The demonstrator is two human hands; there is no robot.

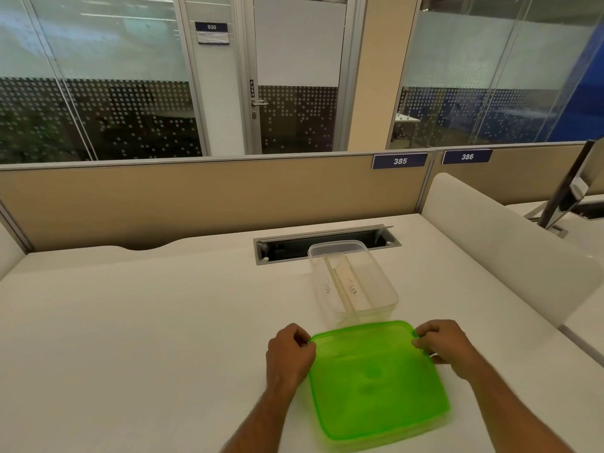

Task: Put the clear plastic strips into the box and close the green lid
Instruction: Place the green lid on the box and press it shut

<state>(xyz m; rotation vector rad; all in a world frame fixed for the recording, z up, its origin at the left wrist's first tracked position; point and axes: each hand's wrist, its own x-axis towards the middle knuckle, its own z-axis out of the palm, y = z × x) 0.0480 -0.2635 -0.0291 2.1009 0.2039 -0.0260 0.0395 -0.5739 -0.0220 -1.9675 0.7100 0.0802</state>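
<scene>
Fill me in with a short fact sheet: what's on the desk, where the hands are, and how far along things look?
box: clear box on white desk, open, no lid on it
strips: two clear strips inside, marked "Dog" and "Tiger"
lid: green lid, just in front of the box
left hand: left hand grips the lid's far left corner
right hand: right hand grips its far right corner
stage: strips in, lid not yet on

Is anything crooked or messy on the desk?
Nothing is spilled or broken. The clear box sits askew to the desk edge, with strips marked DOG and TIGER inside. Both hands, left and right, hold the green lid, not yet on the box.
</scene>
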